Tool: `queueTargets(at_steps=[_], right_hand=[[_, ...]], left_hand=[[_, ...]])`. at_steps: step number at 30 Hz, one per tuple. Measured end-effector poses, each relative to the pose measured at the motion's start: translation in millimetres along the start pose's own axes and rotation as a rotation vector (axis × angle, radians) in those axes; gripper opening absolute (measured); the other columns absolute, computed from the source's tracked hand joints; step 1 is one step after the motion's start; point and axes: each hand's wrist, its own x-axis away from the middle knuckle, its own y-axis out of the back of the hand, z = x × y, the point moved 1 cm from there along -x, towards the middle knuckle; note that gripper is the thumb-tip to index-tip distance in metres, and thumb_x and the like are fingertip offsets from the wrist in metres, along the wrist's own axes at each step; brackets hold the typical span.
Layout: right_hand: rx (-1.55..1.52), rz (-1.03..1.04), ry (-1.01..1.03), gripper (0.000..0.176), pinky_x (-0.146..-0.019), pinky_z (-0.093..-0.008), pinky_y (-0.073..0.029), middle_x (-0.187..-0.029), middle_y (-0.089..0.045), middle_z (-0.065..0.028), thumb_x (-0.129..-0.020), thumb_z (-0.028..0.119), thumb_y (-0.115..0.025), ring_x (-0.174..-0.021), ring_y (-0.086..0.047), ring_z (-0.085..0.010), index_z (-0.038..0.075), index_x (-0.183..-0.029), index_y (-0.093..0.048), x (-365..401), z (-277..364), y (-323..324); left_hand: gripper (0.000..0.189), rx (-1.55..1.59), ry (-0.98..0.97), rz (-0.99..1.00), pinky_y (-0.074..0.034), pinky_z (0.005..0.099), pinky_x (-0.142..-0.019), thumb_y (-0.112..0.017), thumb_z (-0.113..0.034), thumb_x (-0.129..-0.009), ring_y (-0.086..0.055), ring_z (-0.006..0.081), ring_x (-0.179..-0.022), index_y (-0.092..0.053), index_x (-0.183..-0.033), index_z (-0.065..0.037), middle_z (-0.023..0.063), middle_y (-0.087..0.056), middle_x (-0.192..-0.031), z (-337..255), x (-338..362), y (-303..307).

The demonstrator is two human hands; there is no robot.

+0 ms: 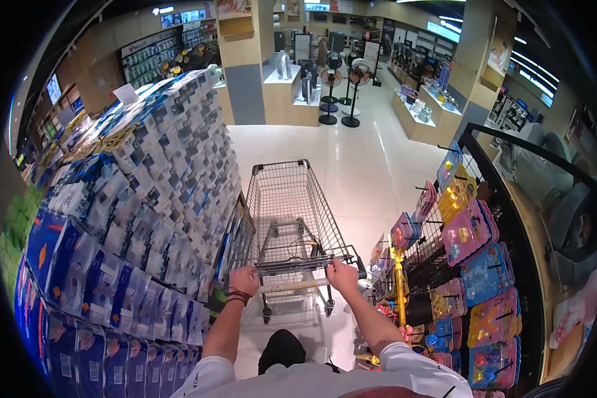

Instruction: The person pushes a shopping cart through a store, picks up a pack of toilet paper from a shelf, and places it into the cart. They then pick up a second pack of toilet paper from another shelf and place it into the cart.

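A wire shopping cart point(288, 199) stands right in front of me, its basket showing bare mesh with the floor visible through it. Its pale handlebar point(292, 286) runs crosswise near my body. My left hand point(244, 281) is closed around the handlebar's left end, with dark bands on the wrist. Toward the right end, my right hand point(342, 276) grips the same bar with curled fingers. The cart's front points up the aisle, and two of its wheels show below the handle.
Tall stacks of packaged goods point(172, 179) line the left side, close to the cart. At right, a black wire rack point(511, 219) holds colourful carded toys point(467, 232). Standing fans point(356, 83) are ahead beside a pillar point(245, 79) and display counters. Pale tiled floor point(338, 152) extends forward.
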Motion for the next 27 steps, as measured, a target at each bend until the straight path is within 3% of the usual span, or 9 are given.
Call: queueTargets(at_steps=[3, 10, 16, 27], right_hand=[[-0.039, -0.085, 0.031, 0.021, -0.059, -0.0511, -0.054, -0.065, -0.068, -0.0156, -0.090, 0.028, -0.058, -0.059, -0.067, -0.0372, 0.011, -0.089, -0.069, -29.2, -8.1, -11.8], [0.018, -0.087, 0.011, 0.020, -0.060, -0.0495, -0.054, -0.066, -0.069, -0.0139, -0.090, 0.028, -0.059, -0.060, -0.068, -0.0346, 0.013, -0.097, -0.071, -113.0, -9.6, -36.7], [0.040, -0.078, -0.026, 0.021, -0.062, -0.0499, -0.054, -0.070, -0.070, -0.0151, -0.089, 0.028, -0.059, -0.064, -0.069, -0.0359, 0.011, -0.095, -0.070, -220.6, -6.5, -68.0], [0.027, -0.157, -0.085, 0.019, -0.063, -0.0502, -0.054, -0.069, -0.069, -0.0164, -0.089, 0.026, -0.058, -0.063, -0.068, -0.0377, 0.010, -0.089, -0.069, -450.0, -19.0, -116.0]], left_hand=[[0.024, 0.012, -0.038, -0.025, -0.053, 0.0436, -0.091, -0.062, -0.021, -0.082, -0.071, 0.0314, -0.095, -0.078, -0.095, -0.009, 0.0133, -0.076, -0.100, -1.0, -30.6, -8.1], [0.021, 0.008, -0.109, -0.132, -0.053, 0.0458, -0.086, -0.062, -0.021, -0.080, -0.071, 0.0337, -0.090, -0.078, -0.088, -0.009, 0.0136, -0.075, -0.092, 12.2, -121.4, -22.7], [0.019, 0.014, -0.038, -0.046, -0.054, 0.0447, -0.087, -0.062, -0.021, -0.080, -0.071, 0.0329, -0.089, -0.078, -0.085, -0.011, 0.0140, -0.075, -0.091, 14.9, -248.1, -19.0], [0.018, 0.025, -0.146, -0.025, -0.054, 0.0435, -0.088, -0.063, -0.020, -0.080, -0.070, 0.0300, -0.094, -0.076, -0.087, -0.010, 0.0103, -0.075, -0.095, 36.2, -505.5, -68.8]])
